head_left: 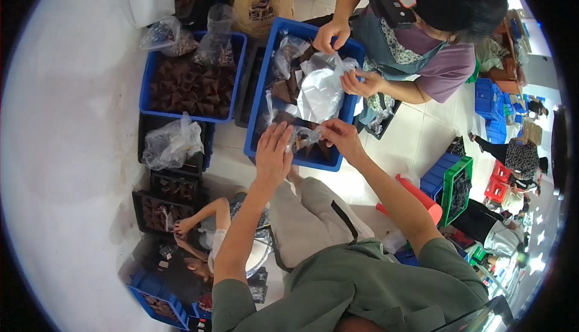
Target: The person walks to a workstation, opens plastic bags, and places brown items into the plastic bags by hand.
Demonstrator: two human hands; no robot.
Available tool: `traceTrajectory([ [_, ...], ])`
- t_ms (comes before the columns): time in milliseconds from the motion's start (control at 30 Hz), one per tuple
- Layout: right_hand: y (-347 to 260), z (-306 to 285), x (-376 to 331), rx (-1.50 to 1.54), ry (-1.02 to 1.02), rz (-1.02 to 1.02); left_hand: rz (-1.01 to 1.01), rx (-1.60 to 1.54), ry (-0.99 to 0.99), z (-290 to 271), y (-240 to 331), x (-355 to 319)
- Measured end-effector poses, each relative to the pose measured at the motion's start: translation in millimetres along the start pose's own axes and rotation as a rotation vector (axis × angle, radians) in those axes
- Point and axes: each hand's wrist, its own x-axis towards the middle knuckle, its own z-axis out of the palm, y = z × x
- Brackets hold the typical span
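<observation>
Nearest, the person's left hand (274, 151) reaches over the near side of a blue bin (329, 165), its fingers straight and side by side at the left end of a clear bag (306, 137); whether they are clamped on it I cannot tell. The right hand (342, 141) seems to pinch the bag's other end between thumb and fingers. The bag is above the bin's near end, drawn out between the hands, its long axis running left to right, the right end slightly farther away; which end is its mouth is unclear. The step in hand looks like spreading or straightening the bag, and the next move calls for a sure hold on both ends. Beyond, brown pieces (281, 89) lie in the bin beside a silvery bag (319, 95), and at its far right side a co-worker's hands (365, 83) handle thin plastic (344, 65).
</observation>
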Motion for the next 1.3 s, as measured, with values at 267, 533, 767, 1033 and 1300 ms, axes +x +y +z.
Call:
traceTrajectory([
  [267, -2.1, 6.5, 22.7, 0.39, -0.037, 0.248, -0.571, -1.231, -0.031, 47.1, -26.4, -2.5],
  [533, 1.2, 29.5, 24.0, 0.184, -0.021, 0.145, -0.672, -0.69, -0.04, 71.7, -24.4, 24.5],
  [767, 0.3, 37.7, 34.5, 0.0, -0.044, 0.053, -0.673, -0.842, -0.263, 79.1, -42.7, 21.5],
  [1033, -5.7, 38.5, 41.3, -0.228, -0.004, -0.179, -0.547, -1.09, -0.293, 54.7, -28.6, 18.2],
  [1300, -16.9, 23.8, 55.5, -0.351, -0.255, -0.202, -0.672, -1.112, -0.345, 49.9, -34.0, 19.9],
])
